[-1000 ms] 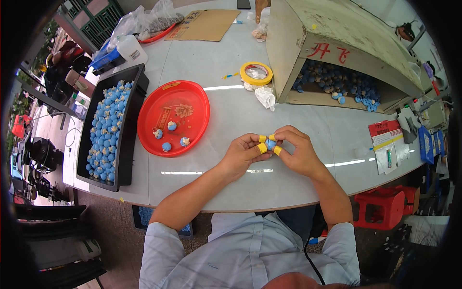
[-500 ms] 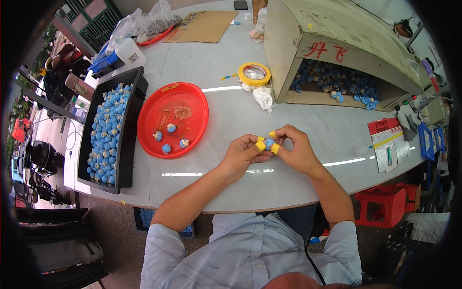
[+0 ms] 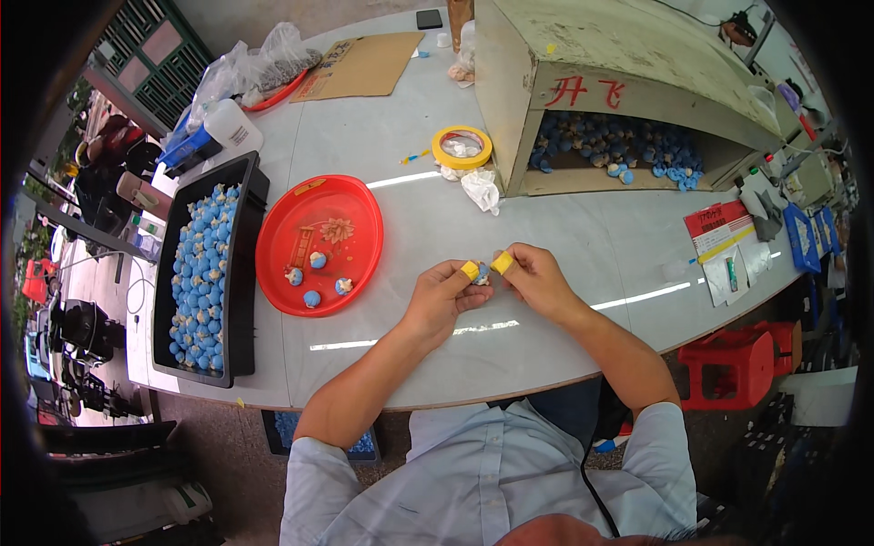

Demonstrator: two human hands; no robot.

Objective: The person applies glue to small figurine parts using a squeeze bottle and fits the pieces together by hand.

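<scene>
My left hand pinches the small blue ball above the tabletop, right of the red tray. My right hand stands just beside; whether its yellow-taped fingertips close on anything, I cannot tell. A light, steady left pinch should stop the ball turning.

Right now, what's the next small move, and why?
Probably ease the right hand in to the small blue ball: the left hand pinches it, and the right's taped fingertips sit beside it, seemingly not touching.
</scene>
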